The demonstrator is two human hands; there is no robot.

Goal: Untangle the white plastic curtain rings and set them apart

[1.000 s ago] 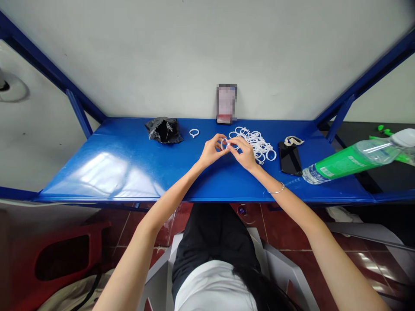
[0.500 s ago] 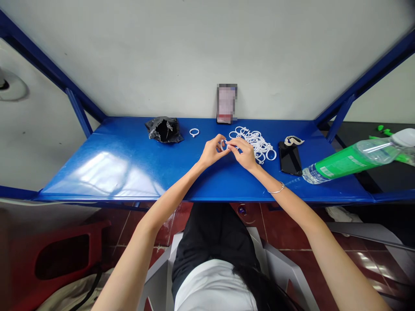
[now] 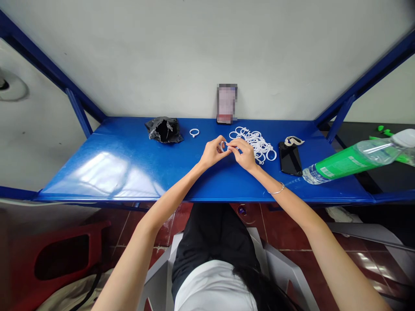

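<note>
Between my two hands, just above the blue table (image 3: 181,172), is a white plastic ring (image 3: 222,146), partly hidden by fingers. My left hand (image 3: 212,152) is closed around the ring's left side. The fingertips of my right hand (image 3: 244,153) pinch the ring's right side, where the two hands meet. Right behind my right hand lies a pile of similar white rings (image 3: 257,140), several of them overlapping. A single white ring with a small knob (image 3: 194,132) lies apart, to the left of my hands.
A crumpled black plastic bag (image 3: 165,130) sits open at the back left. One phone (image 3: 226,103) leans upright on the wall; a dark phone (image 3: 290,159) lies at right beside a whitish curled strip (image 3: 294,141). A green-labelled bottle (image 3: 348,162) stands near the right edge.
</note>
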